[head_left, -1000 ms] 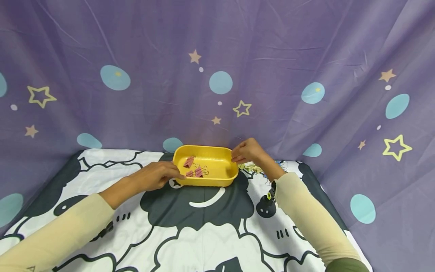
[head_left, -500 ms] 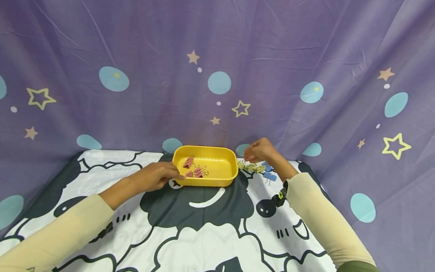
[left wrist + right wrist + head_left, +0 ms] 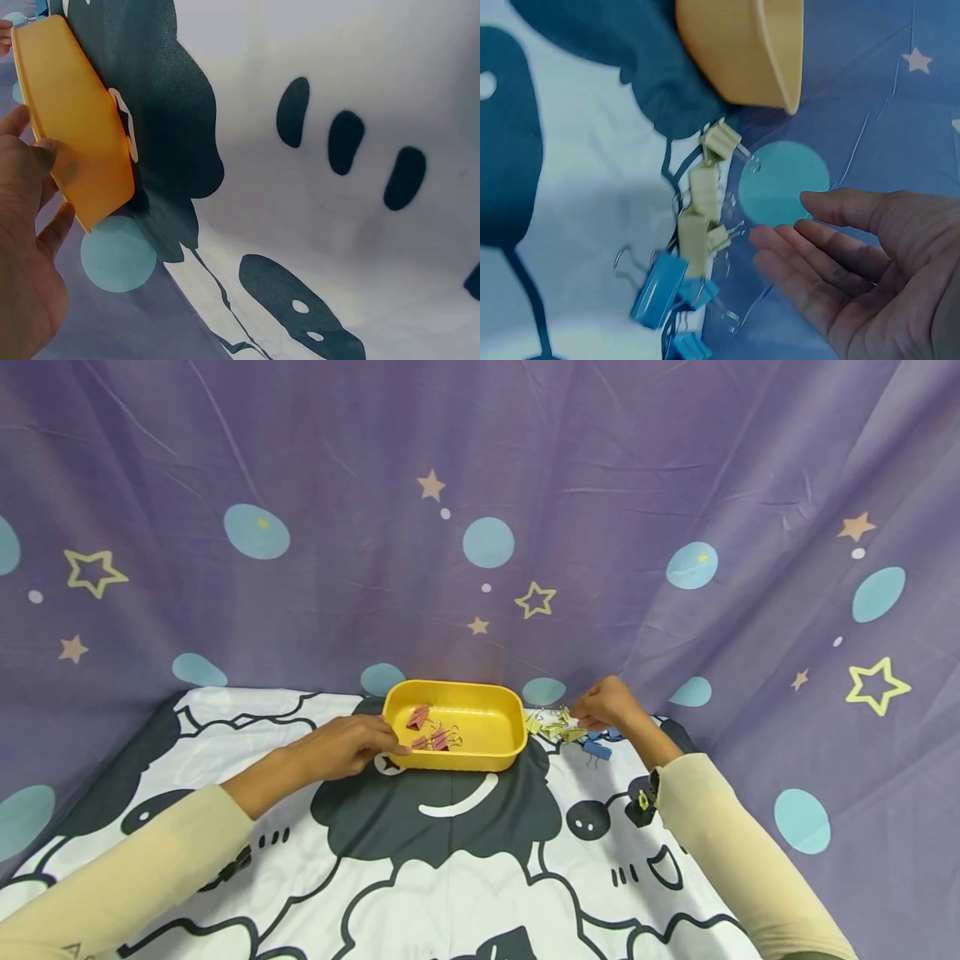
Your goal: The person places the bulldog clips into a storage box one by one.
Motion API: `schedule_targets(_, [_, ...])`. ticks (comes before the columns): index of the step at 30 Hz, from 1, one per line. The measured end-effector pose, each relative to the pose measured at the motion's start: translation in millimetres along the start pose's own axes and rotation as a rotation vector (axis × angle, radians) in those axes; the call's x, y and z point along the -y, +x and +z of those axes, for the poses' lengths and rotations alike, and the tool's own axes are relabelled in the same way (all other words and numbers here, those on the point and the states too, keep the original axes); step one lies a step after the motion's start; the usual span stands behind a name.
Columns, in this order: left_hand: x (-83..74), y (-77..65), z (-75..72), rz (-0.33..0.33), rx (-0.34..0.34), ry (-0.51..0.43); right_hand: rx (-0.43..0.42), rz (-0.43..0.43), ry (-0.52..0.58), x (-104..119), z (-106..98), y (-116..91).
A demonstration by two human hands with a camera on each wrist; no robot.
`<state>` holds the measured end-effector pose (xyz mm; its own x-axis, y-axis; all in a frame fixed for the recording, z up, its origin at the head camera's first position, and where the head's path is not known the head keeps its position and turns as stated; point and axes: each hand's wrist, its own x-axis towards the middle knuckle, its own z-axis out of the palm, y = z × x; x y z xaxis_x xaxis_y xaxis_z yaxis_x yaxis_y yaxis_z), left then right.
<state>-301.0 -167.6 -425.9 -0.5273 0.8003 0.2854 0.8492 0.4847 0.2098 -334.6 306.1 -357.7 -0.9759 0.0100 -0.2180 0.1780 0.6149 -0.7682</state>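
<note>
My left hand (image 3: 348,747) holds the left end of a yellow plastic bin (image 3: 457,762), thumb over the near rim. Pink binder clips (image 3: 442,739) lie inside the bin, toward its left side. My right hand (image 3: 609,703) hovers right of the bin, over a cluster of clips. In the right wrist view its fingers are loosely bent, with nothing between thumb and fingertips. Beside those fingertips lie several pale yellow binder clips (image 3: 694,244) in a row. Blue binder clips (image 3: 660,290) sit at the nearer end of that row.
A white tablecloth (image 3: 450,893) with black cartoon drawings covers the table. Right behind the bin and clips, a purple curtain (image 3: 360,568) with stars and blue dots rises along the table's back edge.
My right hand has moved away from the bin's right end, rightward over the clips, uncovering the yellow ones and part of the blue ones. My left hand and the bin have stayed put.
</note>
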Motion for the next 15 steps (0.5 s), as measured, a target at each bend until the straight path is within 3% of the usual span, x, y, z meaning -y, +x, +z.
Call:
schedule_targets(8, [-1.0, 0.8, -0.5, 0.000, 0.004, -0.001, -0.065, -0.003, -0.064, -20.9, -18.3, -3.4])
schedule_targets(15, [-1.0, -0.2, -0.1, 0.000, 0.002, -0.008, -0.188, 0.000, -0.117, -32.9, -39.4, -5.5])
